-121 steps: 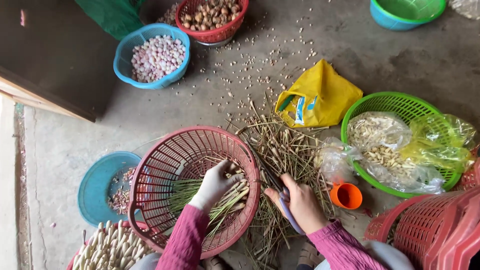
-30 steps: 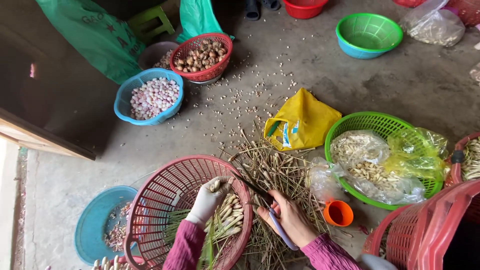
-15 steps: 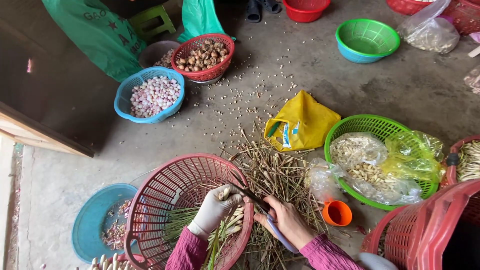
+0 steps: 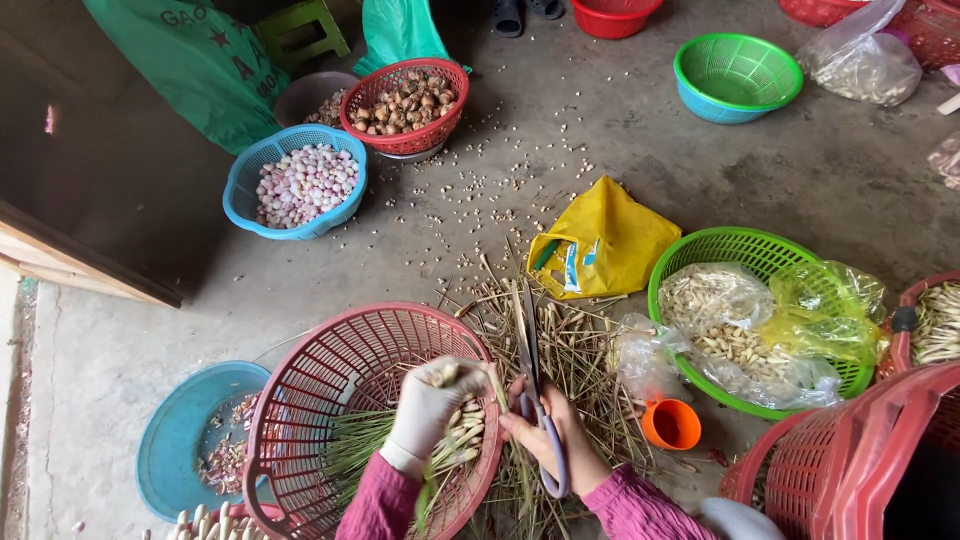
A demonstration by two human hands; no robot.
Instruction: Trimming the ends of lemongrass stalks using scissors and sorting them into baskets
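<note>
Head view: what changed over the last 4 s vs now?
The gloved left hand lifted a stalk out of the red basket toward the scissors. The right hand raised the scissors, blades now pointing up. The cut stalk pile, blue basket and orange cup stayed put.

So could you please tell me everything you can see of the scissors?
The scissors have long, dark, narrow blades and pale purple, plastic-looking handle loops. The bare right hand grips the handles; the blades point up and away, nearly shut, over the heap of dry stalks, beside the red basket.
</note>
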